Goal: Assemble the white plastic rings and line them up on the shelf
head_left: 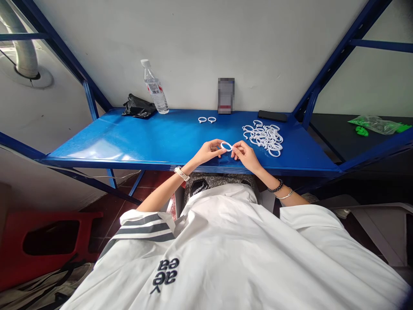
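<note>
Both hands meet over the near edge of the bench. Left hand pinches the left end of a white ring, fingers curled; right hand pinches its right end with thumb and forefinger. Ring held just above the bench top, apart from it as far as I can tell. It reads as a flat oval, long axis running left-right between my hands, tipped slightly down toward the right hand. Can't tell where its opening sits, too small.

Right of the ring and a bit farther back: pile of white rings, loose and overlapping on the bench. Behind the ring, toward the wall: two single rings lying flat, side by side, just apart. Behind those, a small upright box against the wall. Behind the pile, a dark phone lying flat. Far left of the ring at the back: clear water bottle upright, black bag crumpled just beside it. Watch on my left wrist, bead bracelet on my right.
</note>
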A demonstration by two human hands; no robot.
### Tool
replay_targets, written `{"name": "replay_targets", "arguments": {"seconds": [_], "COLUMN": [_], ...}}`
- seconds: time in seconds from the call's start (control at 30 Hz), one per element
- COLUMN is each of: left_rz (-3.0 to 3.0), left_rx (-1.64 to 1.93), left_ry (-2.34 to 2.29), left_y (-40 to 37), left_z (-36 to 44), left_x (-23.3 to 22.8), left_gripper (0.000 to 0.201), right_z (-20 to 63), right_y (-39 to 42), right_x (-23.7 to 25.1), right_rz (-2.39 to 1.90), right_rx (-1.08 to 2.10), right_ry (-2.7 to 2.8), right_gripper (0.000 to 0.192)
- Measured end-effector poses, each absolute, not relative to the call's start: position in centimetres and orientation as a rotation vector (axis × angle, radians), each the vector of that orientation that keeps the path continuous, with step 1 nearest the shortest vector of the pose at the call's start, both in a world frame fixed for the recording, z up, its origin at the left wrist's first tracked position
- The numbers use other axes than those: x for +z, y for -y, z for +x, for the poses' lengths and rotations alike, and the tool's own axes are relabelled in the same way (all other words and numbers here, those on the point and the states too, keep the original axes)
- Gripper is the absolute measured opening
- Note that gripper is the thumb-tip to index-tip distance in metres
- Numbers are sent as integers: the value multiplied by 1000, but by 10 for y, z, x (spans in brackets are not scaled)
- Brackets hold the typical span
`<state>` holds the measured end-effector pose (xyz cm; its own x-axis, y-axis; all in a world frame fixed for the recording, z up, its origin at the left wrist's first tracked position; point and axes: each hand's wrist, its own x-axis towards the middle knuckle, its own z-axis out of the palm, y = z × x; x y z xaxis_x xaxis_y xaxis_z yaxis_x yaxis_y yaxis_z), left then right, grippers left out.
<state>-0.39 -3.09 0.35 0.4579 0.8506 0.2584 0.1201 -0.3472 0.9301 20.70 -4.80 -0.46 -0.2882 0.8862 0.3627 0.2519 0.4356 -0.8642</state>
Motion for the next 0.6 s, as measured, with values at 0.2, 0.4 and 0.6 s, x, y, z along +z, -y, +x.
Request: {"name": "replay_targets", "arguments": {"seconds": [0.2, 0.4, 0.6], "left_rz": [1782, 1775, 1784], "left_rx": [981, 983, 1007], "left_ry": [-812, -828, -824], "left_y": [31, 32, 32], "left_z": [-4, -3, -4], "left_x": [3, 5, 4], "left_gripper": [55, 57, 57], "right_z": [207, 208, 209], "right_y": [48, 48, 46], "right_x": [-5, -5, -9], "right_rz": [-984, -956, -955], "right_rx": [888, 900, 904], "right_ry": [1769, 1780, 1784], "right_gripper": [44, 42, 40]}}
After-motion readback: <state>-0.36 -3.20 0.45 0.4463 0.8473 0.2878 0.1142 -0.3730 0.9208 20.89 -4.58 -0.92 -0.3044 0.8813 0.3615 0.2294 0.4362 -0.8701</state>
